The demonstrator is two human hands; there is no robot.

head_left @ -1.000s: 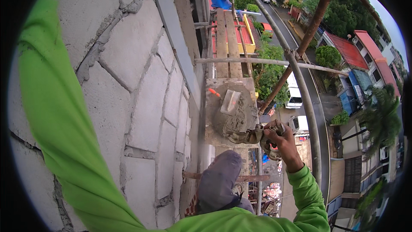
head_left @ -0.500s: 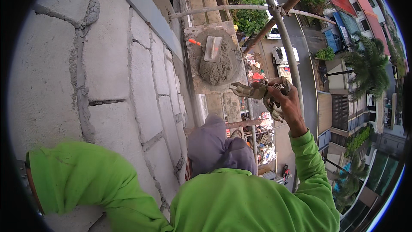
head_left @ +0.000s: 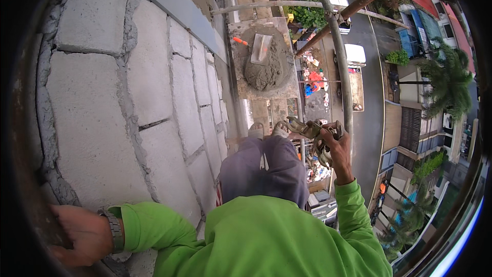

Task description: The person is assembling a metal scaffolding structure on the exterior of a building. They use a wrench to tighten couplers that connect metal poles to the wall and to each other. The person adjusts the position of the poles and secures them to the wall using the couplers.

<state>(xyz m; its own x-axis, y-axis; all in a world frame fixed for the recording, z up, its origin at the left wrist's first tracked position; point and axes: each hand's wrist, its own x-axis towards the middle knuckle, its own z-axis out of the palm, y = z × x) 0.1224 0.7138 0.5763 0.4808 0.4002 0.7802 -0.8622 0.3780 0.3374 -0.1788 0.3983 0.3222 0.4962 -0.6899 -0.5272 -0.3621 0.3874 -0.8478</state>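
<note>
Metal clamps [head_left: 305,130] fill the curled right hand [head_left: 336,147]; the left hand [head_left: 84,234] wraps around a dark pipe [head_left: 43,210]

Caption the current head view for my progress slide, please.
Right hand holding metal fittings, left hand gripping a dark pole, beside a block wall, with a trowel resting on mortar.

the head camera is worn on the head, as the left one of two, and it looks steeply downward. the green shirt [head_left: 271,241] is very near at the lower edge; the block wall [head_left: 97,128] is close at left, and the street [head_left: 371,87] lies far below at right. the left hand [head_left: 82,233] falls near the dark rim, the right hand [head_left: 336,149] right of the middle.
</note>
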